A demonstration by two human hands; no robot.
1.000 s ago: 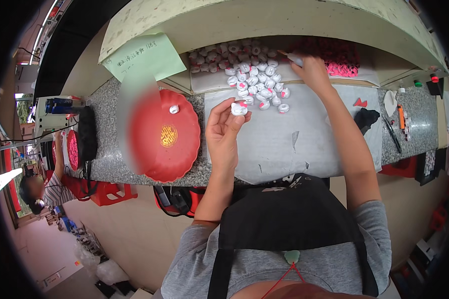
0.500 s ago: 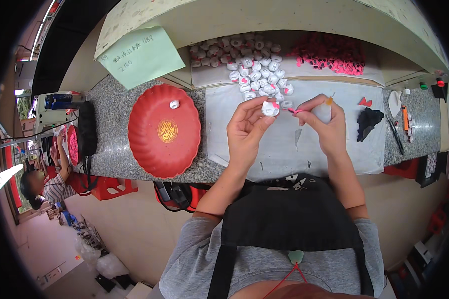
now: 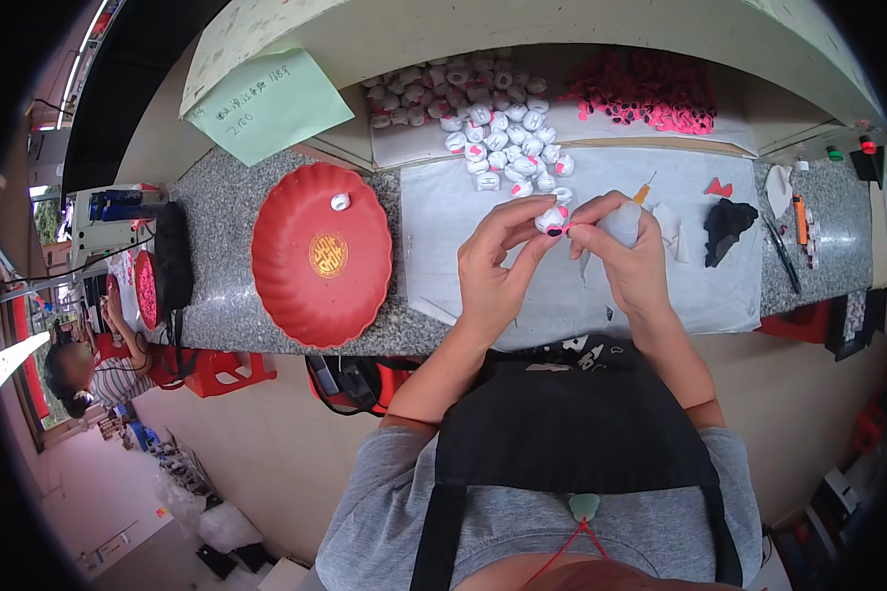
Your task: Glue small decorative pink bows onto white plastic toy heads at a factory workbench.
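Between the thumb and fingers of my left hand [image 3: 493, 271] is a small rounded white piece [image 3: 551, 218] with pink on it. My right hand [image 3: 633, 261] pinches a tiny pink-and-black part [image 3: 557, 231] against its lower side. The same right hand also keeps a translucent bottle [image 3: 622, 225] with an orange needle tip [image 3: 644, 191] tucked in its fingers, tip pointing away from me. Beyond both hands lies a heap of similar white pieces [image 3: 511, 138], several with pink spots. Small pink parts [image 3: 650, 110] are piled to its right.
A scalloped red tray [image 3: 296, 281] on the left holds one white piece [image 3: 340, 202]. A white sheet [image 3: 432, 217] covers the worktop. Right of it lie black cloth [image 3: 728, 232], a black pen-like tool [image 3: 784, 258] and an orange-handled tool [image 3: 800, 221]. A green note [image 3: 266, 106] hangs from the shelf.
My hands have come together. The pink part, held apart from the white piece before, now meets it. The white piece has turned and shifted slightly right; the bottle has moved left.
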